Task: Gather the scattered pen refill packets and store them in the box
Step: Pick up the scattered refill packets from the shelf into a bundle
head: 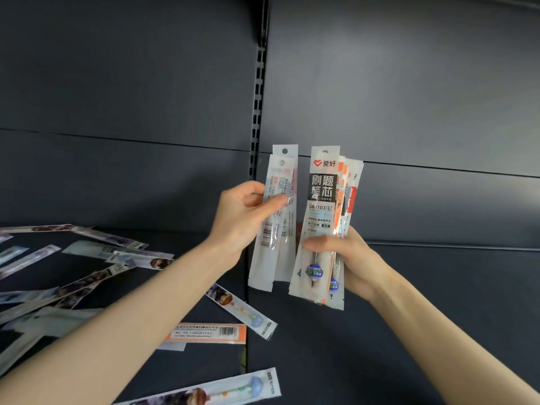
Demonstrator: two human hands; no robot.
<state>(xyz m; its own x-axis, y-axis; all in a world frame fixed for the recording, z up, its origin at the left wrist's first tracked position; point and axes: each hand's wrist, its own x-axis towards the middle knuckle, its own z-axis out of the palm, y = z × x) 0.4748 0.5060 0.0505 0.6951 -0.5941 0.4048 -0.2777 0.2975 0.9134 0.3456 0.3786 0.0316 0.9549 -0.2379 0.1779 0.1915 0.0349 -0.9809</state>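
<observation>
Dark metal panels back the shelf (423,331), and at lower left many refill packets (87,276) lie scattered, not yet gathered. At centre our left hand (239,220) pinches two packets (279,229) upright, thumb across them, probably to square them. Just right of it, our right hand (353,258) grips a fanned bundle (323,206) low down, ready to take them in. We see no box.

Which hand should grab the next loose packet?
Probably left. The left hand holds only a thin pair of packets, and the loose packets lie on its side of the shelf. The right hand grips a thicker stack.
</observation>
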